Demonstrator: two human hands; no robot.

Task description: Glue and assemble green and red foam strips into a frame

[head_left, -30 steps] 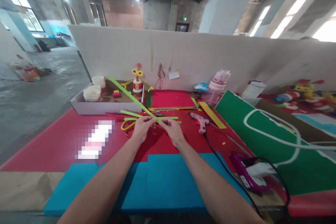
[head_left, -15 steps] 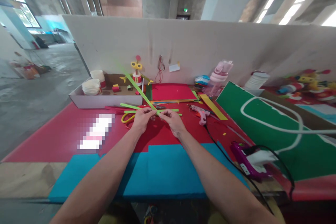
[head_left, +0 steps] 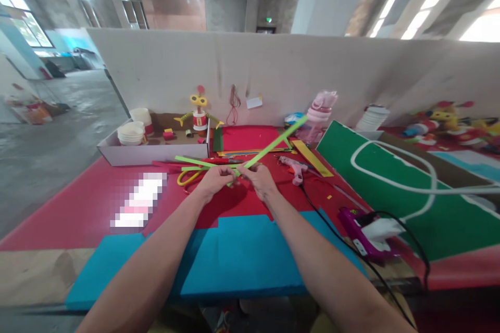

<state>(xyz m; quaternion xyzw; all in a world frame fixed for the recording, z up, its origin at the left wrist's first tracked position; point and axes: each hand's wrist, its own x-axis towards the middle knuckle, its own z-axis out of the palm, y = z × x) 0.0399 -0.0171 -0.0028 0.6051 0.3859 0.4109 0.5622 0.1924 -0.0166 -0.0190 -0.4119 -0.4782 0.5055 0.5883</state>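
Both hands meet over the red tabletop, pinching a light green paper strip [head_left: 279, 140] near its lower end. My left hand [head_left: 215, 181] is closed on the end of the strip, its fingertips pressed together. Beside it, my right hand [head_left: 258, 179] grips the strip between thumb and fingers, and the long free part slants up to the right. More green paper strips [head_left: 191, 162] lie behind my left hand, next to yellow-handled scissors [head_left: 187, 178]. The exact fold between the fingertips is too small to make out.
A pink glue gun [head_left: 294, 167] lies to the right, its cord running towards a purple power strip [head_left: 365, 234]. Blue sheets [head_left: 242, 260] cover the front edge. At back left, a white box [head_left: 152, 155] holds paper cups [head_left: 131, 134] and a small robot figure [head_left: 199, 114].
The long green strip has swung from slanting up left to slanting up right. Both hands stay close together, and the camera view has shifted slightly.
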